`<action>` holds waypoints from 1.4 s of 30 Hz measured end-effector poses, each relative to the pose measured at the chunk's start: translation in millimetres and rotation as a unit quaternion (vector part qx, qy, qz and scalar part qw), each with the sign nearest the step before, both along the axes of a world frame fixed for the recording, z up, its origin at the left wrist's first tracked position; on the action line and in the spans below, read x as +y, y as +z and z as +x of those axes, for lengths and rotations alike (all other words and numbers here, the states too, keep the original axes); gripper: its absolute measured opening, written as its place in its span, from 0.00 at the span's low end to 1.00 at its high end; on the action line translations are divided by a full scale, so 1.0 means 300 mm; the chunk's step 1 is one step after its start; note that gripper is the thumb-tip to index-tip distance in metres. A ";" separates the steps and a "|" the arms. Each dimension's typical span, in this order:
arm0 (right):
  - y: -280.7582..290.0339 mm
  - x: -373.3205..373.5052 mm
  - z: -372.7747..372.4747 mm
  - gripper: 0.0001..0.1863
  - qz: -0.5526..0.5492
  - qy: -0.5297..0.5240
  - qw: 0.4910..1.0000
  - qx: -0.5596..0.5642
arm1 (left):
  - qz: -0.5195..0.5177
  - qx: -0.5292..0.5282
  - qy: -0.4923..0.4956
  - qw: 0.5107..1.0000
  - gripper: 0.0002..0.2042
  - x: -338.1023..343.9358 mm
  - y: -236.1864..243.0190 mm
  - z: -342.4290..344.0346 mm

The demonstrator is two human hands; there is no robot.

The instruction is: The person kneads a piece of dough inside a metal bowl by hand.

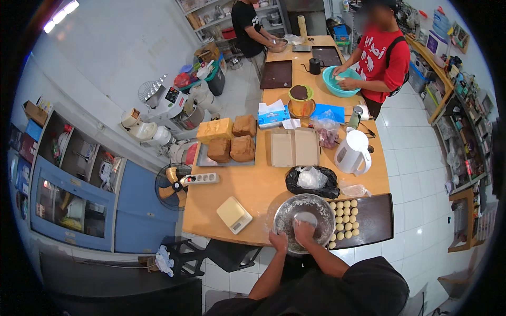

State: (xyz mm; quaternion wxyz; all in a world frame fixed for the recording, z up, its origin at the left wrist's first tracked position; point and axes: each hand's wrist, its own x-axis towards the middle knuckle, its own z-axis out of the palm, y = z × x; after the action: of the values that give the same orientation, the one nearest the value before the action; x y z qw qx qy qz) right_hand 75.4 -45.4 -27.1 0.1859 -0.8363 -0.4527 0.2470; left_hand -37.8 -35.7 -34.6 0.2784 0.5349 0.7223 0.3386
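A flour-dusted metal bowl [295,208] sits at the near edge of the wooden table [253,184]. My left hand [278,241] grips the bowl's near rim. My right hand [304,231] is inside the bowl, closed on pale dough [305,217]. Right of the bowl, a dark tray [374,218] holds several small round dough balls [345,213] in rows.
A kitchen scale [234,214], power strip [200,178], black bag [312,181], white kettle [352,151], open cardboard box [294,147] and tray of brown loaves [229,141] share the table. A person in red [379,58] works at a teal bowl [340,81]; another person stands at the far end.
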 end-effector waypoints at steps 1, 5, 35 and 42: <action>-0.012 -0.001 0.004 0.25 0.005 0.008 0.999 -0.038 | -0.001 -0.015 -0.002 1.000 0.17 0.002 -0.010 -0.011; -0.054 0.063 0.020 0.16 0.190 0.017 0.963 -0.192 | -0.043 0.023 0.002 0.999 0.18 0.021 0.001 0.004; -0.200 0.243 0.026 0.15 0.131 -0.139 0.910 0.368 | 0.119 0.095 -0.045 0.987 0.16 0.022 -0.041 0.003; -0.081 0.021 -0.022 0.17 0.164 0.036 0.982 -0.087 | 0.022 0.050 0.002 0.998 0.17 0.047 0.074 0.036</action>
State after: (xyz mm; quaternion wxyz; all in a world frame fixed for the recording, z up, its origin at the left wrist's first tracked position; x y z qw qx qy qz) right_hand 68.9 -39.1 -51.4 0.2712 -0.7960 -0.5313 0.1027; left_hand -27.0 -21.7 -12.4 0.2290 0.5563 0.7284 0.3278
